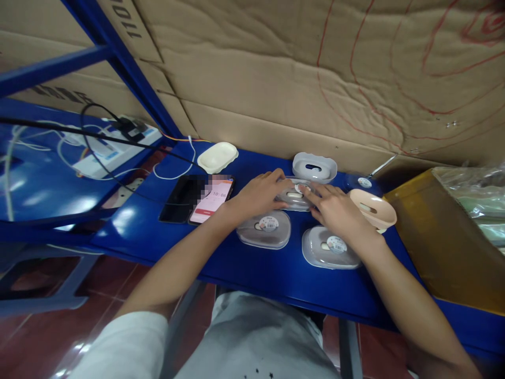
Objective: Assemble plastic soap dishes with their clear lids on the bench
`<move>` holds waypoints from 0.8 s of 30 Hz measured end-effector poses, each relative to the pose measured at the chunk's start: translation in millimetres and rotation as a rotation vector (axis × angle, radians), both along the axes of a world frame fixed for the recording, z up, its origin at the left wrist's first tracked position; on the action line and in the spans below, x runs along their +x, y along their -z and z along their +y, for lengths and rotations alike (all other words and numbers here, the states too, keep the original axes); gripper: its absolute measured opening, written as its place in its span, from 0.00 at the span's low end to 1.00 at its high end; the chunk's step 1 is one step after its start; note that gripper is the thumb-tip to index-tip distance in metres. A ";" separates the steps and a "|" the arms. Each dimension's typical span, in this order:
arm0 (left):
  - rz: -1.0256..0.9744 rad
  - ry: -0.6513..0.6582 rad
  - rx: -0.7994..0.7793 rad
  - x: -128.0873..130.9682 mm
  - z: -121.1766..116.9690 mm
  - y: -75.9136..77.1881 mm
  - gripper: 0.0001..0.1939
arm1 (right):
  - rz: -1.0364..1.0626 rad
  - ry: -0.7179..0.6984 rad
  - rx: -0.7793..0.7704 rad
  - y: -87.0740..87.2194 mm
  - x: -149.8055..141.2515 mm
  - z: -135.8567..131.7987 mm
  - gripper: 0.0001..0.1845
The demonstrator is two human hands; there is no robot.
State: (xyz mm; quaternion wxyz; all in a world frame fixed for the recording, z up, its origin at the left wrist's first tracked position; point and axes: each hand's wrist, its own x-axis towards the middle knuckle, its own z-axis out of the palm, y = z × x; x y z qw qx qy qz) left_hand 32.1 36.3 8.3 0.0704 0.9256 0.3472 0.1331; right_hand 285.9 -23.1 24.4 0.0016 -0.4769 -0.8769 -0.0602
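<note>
A grey soap dish with a clear lid lies between my two hands, with a round sticker on its top. My left hand grips its left end, fingers curved over the edge. At the right end, my right hand has its fingertips on the lid near the sticker and its thumb at the near edge. Closer to me lie two similar lidded soap dishes, a left one and a right one. Behind is an open grey dish; a peach dish sits right of my right hand.
Two phones, a dark one and one with a lit screen, lie left of my left forearm. A cream dish is behind them. Cables and a power strip occupy the left. A cardboard box with plastic-wrapped items stands right; cardboard walls the back.
</note>
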 end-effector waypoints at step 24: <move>0.157 0.039 0.154 -16.2 6.9 1.4 0.28 | 0.029 0.029 0.056 7.8 -7.0 -1.4 0.36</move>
